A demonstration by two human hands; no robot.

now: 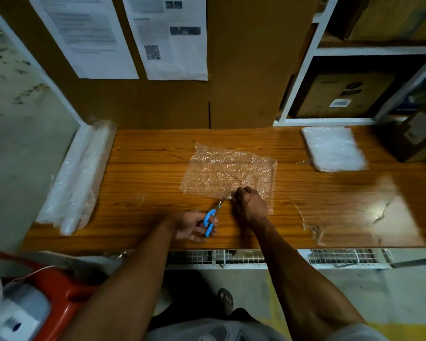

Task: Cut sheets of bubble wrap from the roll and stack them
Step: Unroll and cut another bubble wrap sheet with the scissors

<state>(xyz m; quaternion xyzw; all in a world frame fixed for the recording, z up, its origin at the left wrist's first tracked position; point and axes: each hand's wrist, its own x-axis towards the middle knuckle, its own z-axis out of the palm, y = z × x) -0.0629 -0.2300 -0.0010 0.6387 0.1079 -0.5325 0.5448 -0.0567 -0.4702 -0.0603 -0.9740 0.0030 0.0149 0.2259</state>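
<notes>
A clear sheet of bubble wrap [229, 168] lies flat in the middle of the wooden table [145, 168]. My left hand [194, 226] grips blue-handled scissors [210, 221], whose blades point up at the sheet's near edge. My right hand [249, 205] is curled in a fist on that near edge, pinching the wrap right beside the blade tips. The bubble wrap roll [76, 175] lies along the table's left end. A stack of cut sheets [333, 148] sits at the back right.
A cardboard wall with taped papers [167, 38] rises behind the table. White shelves with a cardboard box [342, 94] stand at the back right. Torn clear tape [312, 230] marks the table's near right. A red object [59, 286] is on the floor to my left.
</notes>
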